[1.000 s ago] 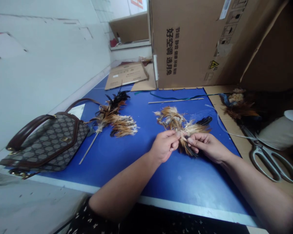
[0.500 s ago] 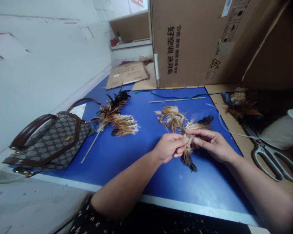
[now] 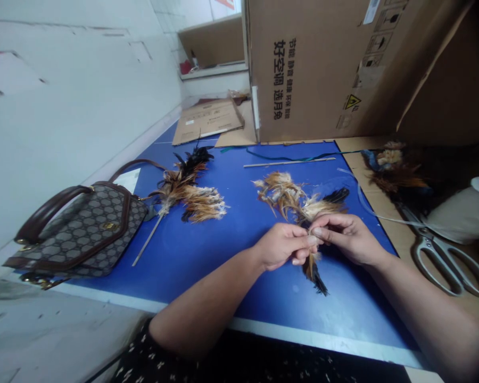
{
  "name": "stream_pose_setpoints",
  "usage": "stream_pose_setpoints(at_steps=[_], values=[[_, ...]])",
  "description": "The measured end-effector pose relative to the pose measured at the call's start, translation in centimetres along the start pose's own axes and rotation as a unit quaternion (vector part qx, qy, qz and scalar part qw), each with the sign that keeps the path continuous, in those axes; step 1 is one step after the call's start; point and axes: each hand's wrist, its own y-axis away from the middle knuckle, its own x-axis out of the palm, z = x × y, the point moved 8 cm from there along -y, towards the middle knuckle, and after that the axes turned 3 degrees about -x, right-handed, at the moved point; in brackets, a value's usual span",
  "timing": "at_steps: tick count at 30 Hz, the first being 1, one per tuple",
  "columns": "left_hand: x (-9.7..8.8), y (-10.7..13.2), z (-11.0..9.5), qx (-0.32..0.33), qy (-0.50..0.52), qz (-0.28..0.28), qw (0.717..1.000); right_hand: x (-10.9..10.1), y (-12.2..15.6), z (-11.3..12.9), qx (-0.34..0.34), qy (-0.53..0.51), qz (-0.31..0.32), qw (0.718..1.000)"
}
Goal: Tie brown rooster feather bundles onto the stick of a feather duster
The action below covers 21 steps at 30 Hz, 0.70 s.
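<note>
Brown-and-black small feather bunch [image 3: 314, 276] is right of centre in the frame, tips pointing down over the blue tabletop [image 3: 215, 271]. Left hand [image 3: 283, 246]: fingers curled, thumb closed on the bunch's upper end. Right hand [image 3: 349, 239]: thumb and forefinger pinched together at the same end, fingertips meeting the left's; what sits between them is too small to tell from where I stand. Just above the hands: loose tan-and-white feather heap [image 3: 279, 190], plus cream feathers with a black tip [image 3: 321, 206] beside it. Left of centre: black, brown and tan feather bundle on a thin pale stick [image 3: 178, 189], next to a grey patterned handbag with brown trim [image 3: 88, 229]. Upper middle: dark teal ribbon [image 3: 277, 158] behind a second, bare pale stick [image 3: 289, 162]. Far right: metal scissors with grey loop handles [image 3: 426, 235], near a fat off-white roll [image 3: 455, 218]. Big brown printed cardboard box [image 3: 315, 69] stands behind, upper right.
</note>
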Motion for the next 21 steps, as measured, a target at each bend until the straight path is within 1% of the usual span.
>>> stream_pose_setpoints(at_steps=[4,6,8,10,12,14,17,21], values=[[-0.5,0.0,-0.1,0.003,0.014,-0.023,1.0,-0.1,0.0,1.3,-0.061,0.096,-0.03,0.993],[-0.7,0.1,-0.3,0.003,0.015,-0.03,0.999,-0.1,0.1,1.7,-0.084,0.134,-0.03,0.987],[-0.8,0.2,-0.3,-0.008,0.008,-0.03,0.999,0.3,0.0,1.8,-0.088,0.139,0.008,0.986],[-0.6,0.2,0.0,-0.027,-0.004,-0.015,1.0,0.8,0.0,1.6,-0.081,0.118,0.058,0.988],[-0.2,0.3,0.2,-0.04,-0.008,0.001,0.999,0.8,0.0,1.4,-0.068,0.09,0.075,0.991],[-0.1,0.3,0.1,-0.036,0.002,-0.005,0.999,0.4,0.0,1.2,-0.052,0.069,0.058,0.995],[-0.3,0.2,-0.1,-0.026,0.021,-0.042,0.999,0.1,-0.2,0.7,-0.039,0.053,0.027,0.997],[-0.6,0.1,-0.4,-0.007,0.022,-0.068,0.997,0.4,-0.4,0.7,-0.051,0.075,-0.004,0.996]])
